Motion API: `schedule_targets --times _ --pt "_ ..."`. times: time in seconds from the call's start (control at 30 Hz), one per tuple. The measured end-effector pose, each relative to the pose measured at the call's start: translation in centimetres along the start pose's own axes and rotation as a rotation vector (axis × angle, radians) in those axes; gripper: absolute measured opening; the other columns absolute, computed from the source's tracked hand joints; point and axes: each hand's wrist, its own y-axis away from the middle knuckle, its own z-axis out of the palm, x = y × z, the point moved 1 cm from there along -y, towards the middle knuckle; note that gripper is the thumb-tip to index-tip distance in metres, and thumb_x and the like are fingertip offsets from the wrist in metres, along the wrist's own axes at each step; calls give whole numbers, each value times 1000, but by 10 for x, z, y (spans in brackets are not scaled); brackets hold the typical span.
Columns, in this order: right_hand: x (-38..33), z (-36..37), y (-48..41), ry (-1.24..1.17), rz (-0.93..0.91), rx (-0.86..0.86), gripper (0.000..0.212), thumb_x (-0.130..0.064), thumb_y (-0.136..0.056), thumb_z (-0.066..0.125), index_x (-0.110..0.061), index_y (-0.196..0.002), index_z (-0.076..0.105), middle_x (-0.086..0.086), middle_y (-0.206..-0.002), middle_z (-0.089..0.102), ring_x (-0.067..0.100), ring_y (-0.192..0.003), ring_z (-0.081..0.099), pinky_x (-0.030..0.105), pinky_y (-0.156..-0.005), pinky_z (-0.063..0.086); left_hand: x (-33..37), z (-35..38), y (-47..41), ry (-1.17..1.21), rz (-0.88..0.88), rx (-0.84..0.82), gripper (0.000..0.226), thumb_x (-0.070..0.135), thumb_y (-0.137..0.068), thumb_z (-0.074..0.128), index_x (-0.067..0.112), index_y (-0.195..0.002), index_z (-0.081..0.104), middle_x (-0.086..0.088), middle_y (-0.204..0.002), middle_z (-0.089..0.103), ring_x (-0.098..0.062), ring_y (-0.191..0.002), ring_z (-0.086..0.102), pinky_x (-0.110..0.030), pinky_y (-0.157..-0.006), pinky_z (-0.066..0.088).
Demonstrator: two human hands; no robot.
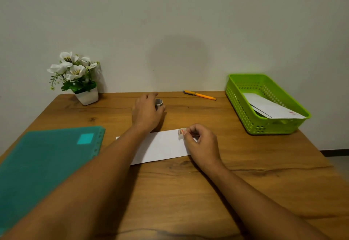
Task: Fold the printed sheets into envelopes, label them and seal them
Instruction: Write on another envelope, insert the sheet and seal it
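Your left hand (pixel 146 112) stretched forward, thumb and forefinger curved round small roll (pixel 159 103). Your right hand (pixel 201 141) nearer, fingertips pinching sticker (pixel 181 132).

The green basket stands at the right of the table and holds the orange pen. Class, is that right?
No. The head view shows the green basket at the right of the table holding a white envelope; the orange pen lies outside it.

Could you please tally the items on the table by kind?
Envelopes: 2
Orange pen: 1
Green basket: 1
Teal folder: 1
Potted flowers: 1
Small roll: 1
Printed sticker: 1
Total: 8
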Motion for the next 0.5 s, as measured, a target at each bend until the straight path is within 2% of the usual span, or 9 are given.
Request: schedule_targets --times 0.07,0.13,0.2,0.33,0.43,0.5 --pt "1 0 -1 -43 13 19 11 -20 -94 72 -23 -84 70 -10 -85 70 4 -82 63 15 -66 45 11 -3 27 41 38 -14 40 43 -96 64 30 -134 59 0 -137 54 -24 -131 45 -44 -105 37" --pt "0 -2 -4 -91 38 62 13 -20 -94 73 -20 -81 69 -6 -82 69 9 -79 63 21 -66 49 18 -4 56 41 85 -95 31 42 -96 64 32 -125 63 1 -138 54 -22 -132 42 -44 -107 34" --pt "0 -6 -5 -148 102 86 14 -20 -95 72 -17 -82 69 -1 -82 71 14 -77 65 28 -65 52 17 -4 82 16 136 -153 29 43 -96 63 33 -123 64 4 -138 54 -20 -132 42 -42 -107 33" --pt "0 -9 -8 -208 239 109 14 -28 -92 71 -18 -82 70 5 -91 73 25 -87 69 41 -70 56 10 -2 108 30 245 -124 31 45 -98 58 32 -125 63 7 -135 55 -16 -128 43 -37 -106 32" --pt "-6 -15 -17 -124 313 53 19 -27 -94 69 -13 -81 68 7 -85 71 27 -82 67 34 -62 50 11 -4 109 17 246 -108 31 46 -98 58 32 -125 62 7 -135 56 -16 -127 44 -37 -106 33" --pt "-13 -18 -24 -22 350 -46 20 -28 -95 68 -14 -81 66 6 -82 68 25 -81 64 33 -63 46 12 -5 110 17 244 -109 31 46 -98 58 31 -126 62 6 -135 56 -16 -128 44 -37 -107 33"
